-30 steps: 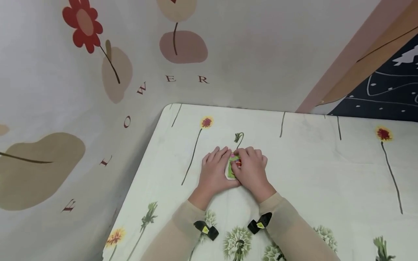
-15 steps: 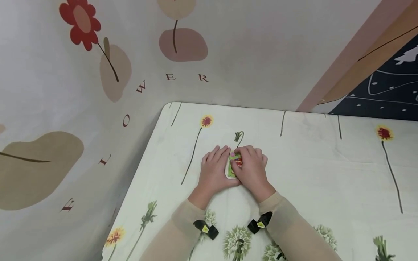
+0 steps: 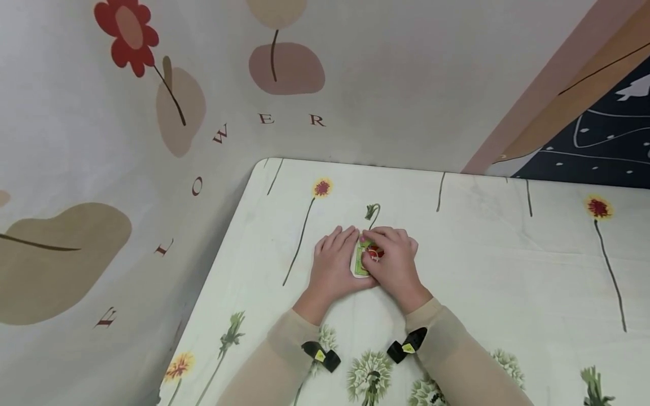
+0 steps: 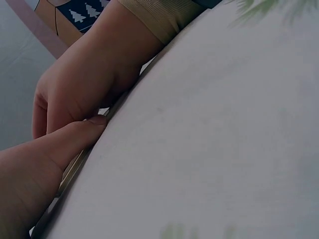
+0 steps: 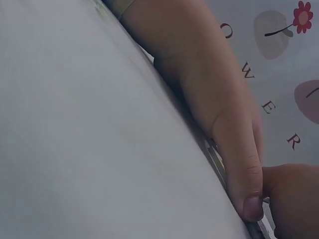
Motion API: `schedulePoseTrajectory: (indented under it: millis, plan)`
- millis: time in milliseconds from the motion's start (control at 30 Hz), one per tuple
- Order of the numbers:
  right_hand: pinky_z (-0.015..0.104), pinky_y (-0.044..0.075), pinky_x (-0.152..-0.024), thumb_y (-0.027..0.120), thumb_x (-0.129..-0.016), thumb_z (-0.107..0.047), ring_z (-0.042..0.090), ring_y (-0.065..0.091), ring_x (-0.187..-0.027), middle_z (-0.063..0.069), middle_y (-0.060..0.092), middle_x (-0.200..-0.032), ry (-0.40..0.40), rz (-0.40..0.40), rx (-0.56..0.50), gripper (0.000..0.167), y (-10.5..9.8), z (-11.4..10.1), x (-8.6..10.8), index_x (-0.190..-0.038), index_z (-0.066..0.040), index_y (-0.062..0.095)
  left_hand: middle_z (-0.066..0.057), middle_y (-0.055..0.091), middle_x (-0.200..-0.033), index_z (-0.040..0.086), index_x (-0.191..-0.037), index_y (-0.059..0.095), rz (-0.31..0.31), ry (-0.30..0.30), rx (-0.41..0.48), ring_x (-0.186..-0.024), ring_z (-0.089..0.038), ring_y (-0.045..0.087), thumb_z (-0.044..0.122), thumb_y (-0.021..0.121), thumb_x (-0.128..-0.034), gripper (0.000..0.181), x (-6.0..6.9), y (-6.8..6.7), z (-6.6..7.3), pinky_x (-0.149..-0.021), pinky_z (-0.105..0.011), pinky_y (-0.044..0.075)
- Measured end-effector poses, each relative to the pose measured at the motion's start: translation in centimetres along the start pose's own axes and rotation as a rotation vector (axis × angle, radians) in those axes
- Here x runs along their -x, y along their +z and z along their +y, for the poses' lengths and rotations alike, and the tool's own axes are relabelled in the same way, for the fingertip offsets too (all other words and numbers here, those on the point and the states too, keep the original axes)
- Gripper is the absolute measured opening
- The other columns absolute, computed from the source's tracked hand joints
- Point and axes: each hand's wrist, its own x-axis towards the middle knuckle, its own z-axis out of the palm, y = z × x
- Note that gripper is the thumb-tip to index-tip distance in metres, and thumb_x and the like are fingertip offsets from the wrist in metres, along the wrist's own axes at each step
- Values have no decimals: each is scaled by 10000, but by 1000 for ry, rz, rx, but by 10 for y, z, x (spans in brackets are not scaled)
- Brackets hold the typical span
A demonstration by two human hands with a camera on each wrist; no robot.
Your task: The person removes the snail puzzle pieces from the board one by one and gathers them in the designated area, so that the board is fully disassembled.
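1. Left hand [image 3: 332,263], centre of the head view: fingers nearly straight, pointing to the top of the frame; thumb stretched along the lower edge of a small card-like piece [image 3: 359,267].
2. Right hand [image 3: 398,264], just right of centre: fingers bent, thumb and forefinger over the same piece; whether they pinch it or merely press on it cannot be told.
3. The card-like piece lies on the bench [image 3: 487,242] between the two hands, partly covered; it shows a pale border, a green face and a red patch beside the right thumb. The wrist views show only its thin edge.
4. Sleeves [image 3: 276,349], lower centre: tan, each bearing a black device [image 3: 330,361] with a yellow mark.
5. Bench cover: white, printed with flowers.
6. Wall hanging [image 3: 381,124], upper frame: pale, with red lettering and, at upper left, a red flower [image 3: 129,34].
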Motion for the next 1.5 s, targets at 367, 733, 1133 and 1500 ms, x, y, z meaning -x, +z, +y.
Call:
schedulePoseTrajectory:
  millis: [367,733,1133,1500]
  plan:
    - [614,309,-992,920,-820,-87,317,578,-1140,83,735,-1241,101,15,-84,437,-11,4,1,-1240,-85,802,-33,390,-1694,140,-1653,407,-7,6,28,-1590,-301,254,822,776,-749,1192,-1,2,0,-1223,-557,255]
    - [583,313,-981,959,-798,-143,288,614,-1110,65,762,-1202,80,32,-77,439,-18,11,4,-1210,-92,817,-38,378,-1700,132,-1661,387,-11,17,6,-1588,-303,255,831,757,-759,1200,0,1,0,-1219,-559,260]
    - [601,322,-1004,972,-790,-174,284,633,-1089,74,770,-1185,65,58,-98,429,-30,26,6,-1186,-91,828,-22,356,-1717,147,-1663,388,-12,30,6,-1601,-292,233,821,745,-787,1162,0,2,-2,-1227,-562,246]
    - [566,316,-1005,979,-763,-143,274,644,-1099,65,778,-1165,75,99,-99,419,-47,43,14,-1157,-112,839,-15,352,-1720,153,-1664,387,-19,15,34,-1603,-287,228,784,782,-779,1157,0,0,-2,-1233,-557,233]
